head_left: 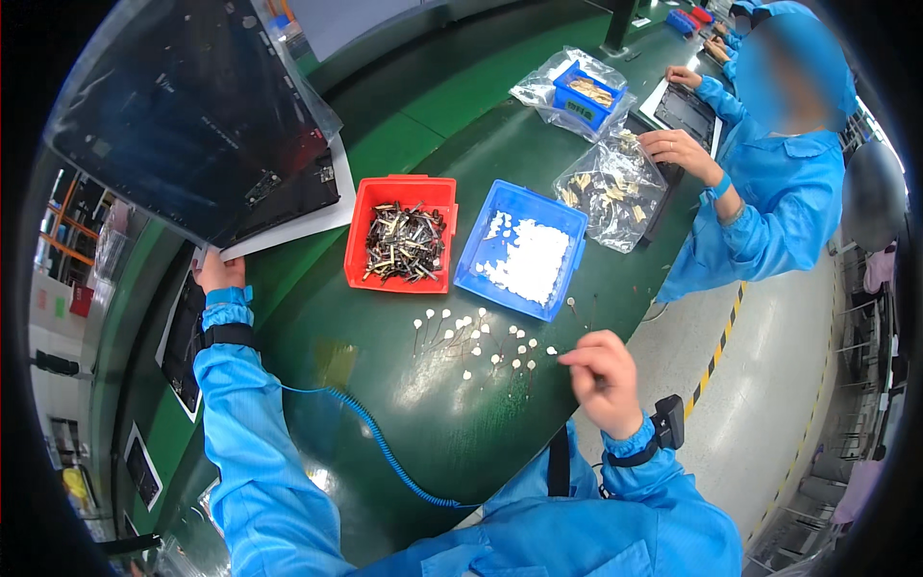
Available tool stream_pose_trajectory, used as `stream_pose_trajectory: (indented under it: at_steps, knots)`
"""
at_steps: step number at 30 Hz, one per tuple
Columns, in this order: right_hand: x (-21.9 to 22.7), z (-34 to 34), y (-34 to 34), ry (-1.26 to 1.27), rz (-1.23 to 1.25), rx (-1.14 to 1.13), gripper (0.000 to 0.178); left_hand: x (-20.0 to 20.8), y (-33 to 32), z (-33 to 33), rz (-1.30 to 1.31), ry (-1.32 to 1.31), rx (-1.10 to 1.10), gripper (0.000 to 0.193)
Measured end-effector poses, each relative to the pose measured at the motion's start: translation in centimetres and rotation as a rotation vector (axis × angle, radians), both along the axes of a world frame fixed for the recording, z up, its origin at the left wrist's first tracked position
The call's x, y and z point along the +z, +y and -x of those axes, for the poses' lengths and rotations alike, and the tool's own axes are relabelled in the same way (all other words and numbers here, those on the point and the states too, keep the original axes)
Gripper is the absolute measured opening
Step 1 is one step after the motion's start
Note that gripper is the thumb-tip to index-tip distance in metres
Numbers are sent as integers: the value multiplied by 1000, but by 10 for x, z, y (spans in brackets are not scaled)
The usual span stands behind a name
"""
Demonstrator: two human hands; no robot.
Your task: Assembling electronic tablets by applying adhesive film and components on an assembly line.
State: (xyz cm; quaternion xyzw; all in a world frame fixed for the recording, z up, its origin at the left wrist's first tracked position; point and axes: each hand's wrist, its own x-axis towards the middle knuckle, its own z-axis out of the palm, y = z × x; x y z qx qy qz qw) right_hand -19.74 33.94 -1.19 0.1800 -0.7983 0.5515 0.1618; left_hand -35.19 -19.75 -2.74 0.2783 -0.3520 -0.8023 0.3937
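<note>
A dark green table [452, 423] curves across the workspace, with a pale floor [760, 327] and a yellow-and-black stripe [716, 348] off to the right. On the tabletop, small white discs on thin legs [476, 334] lie scattered just left of the right hand [601, 375]. That hand is mostly curled, thumb and index finger close together, and one disc shows right at the fingertips (whether it is pinched or merely beside them, I cannot tell). The left hand [219, 272], well apart from the discs, grips the lower edge of a large, tilted dark panel [207, 125] with white sheeting behind it. Beyond the discs stand a red bin [396, 285] of mixed slender parts and a blue bin [510, 304] of white pieces; a co-worker in blue [784, 221] sits at the right.
</note>
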Motion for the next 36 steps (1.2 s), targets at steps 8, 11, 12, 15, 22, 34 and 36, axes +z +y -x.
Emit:
stream_pose_trajectory:
  at_steps: [8, 11, 12, 15, 22, 34, 36]
  knots:
    - [-4, -1, -19, 158, -690, 111, 30, 63, 9, -36, 403, -258, 332, 42]
    - [-4, -1, -21, 181, -743, 110, 30, 96, 9, -79, 529, -11, 403, 36]
    - [-3, -1, -21, 152, -682, 96, 28, 120, 24, -97, 390, -54, 436, 32]
    - [-1, -5, -21, 110, -525, 62, 27, 148, 22, -154, 612, 128, 474, 28]
    - [-5, -17, -24, 59, -53, 42, 15, 221, 26, -336, 799, 107, 460, 31]
    - [2, -35, -31, -263, 215, 344, 9, 167, 118, -369, 679, -277, -646, 24]
    - [4, -39, -33, -308, 264, 363, 8, 136, 154, -330, 631, -310, -935, 20]
